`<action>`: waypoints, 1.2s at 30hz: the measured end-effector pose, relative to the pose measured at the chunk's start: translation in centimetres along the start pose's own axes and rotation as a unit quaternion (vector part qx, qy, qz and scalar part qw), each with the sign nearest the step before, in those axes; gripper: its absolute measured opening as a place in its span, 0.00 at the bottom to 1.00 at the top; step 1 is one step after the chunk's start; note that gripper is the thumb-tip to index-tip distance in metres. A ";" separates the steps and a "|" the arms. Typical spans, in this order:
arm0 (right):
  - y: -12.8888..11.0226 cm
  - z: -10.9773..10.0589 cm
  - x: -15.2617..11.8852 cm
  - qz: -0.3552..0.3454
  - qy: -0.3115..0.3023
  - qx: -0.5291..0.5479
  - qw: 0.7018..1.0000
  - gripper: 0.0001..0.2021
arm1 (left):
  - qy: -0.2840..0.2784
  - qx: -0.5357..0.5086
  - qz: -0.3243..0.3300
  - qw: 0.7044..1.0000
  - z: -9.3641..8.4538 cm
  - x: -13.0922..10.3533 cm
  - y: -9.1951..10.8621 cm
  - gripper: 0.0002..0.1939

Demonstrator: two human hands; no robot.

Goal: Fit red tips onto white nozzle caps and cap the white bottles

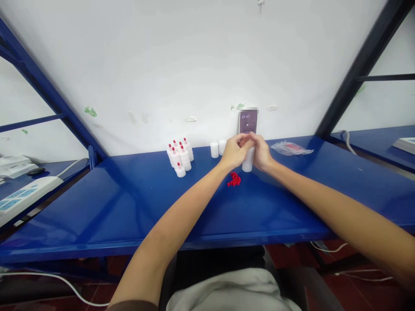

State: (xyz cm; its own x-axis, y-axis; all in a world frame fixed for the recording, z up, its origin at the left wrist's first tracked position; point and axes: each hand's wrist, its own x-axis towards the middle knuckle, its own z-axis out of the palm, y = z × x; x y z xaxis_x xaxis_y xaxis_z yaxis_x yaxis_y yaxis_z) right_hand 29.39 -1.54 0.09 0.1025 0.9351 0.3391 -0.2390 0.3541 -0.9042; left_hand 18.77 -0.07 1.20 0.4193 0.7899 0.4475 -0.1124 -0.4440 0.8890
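White plastic bottle (248, 163) stands on the blue table (129, 207), held between both hands. Left hand (234, 152) and right hand (261, 152) pinch its top together. Red caps (234, 179) lie just below the left hand.

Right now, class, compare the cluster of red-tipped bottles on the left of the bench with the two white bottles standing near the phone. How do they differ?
The red-tipped bottles carry red caps; the two white bottles show none. The red-tipped bottles are many and packed close, while the white bottles are only a pair. The red-tipped bottles stand apart from both hands; the white bottles stand just beside the left hand. Both groups are white, upright and on the blue bench.
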 end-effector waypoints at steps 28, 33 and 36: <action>0.3 -0.7 0.0 -0.024 -0.002 -0.066 0.998 0.26 | 0.129 0.120 0.075 0.981 -2.2 0.8 2.2 0.08; 0.6 -0.6 0.1 -0.053 0.022 -0.116 0.992 0.25 | 0.161 0.257 0.138 0.943 -11.1 -4.0 6.2 0.07; 0.7 -0.3 -0.1 -0.087 0.033 -0.167 0.982 0.22 | 0.191 0.361 0.099 0.907 -16.3 -8.2 6.1 0.08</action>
State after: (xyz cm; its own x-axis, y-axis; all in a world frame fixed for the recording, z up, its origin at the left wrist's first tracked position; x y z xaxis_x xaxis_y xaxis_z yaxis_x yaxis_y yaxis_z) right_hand 29.49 -1.39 -0.70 0.1782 0.8539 0.4890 0.1159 0.4753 -0.8722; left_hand -0.02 -2.37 4.59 0.0962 0.6919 0.7156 0.5266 -0.6454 0.5533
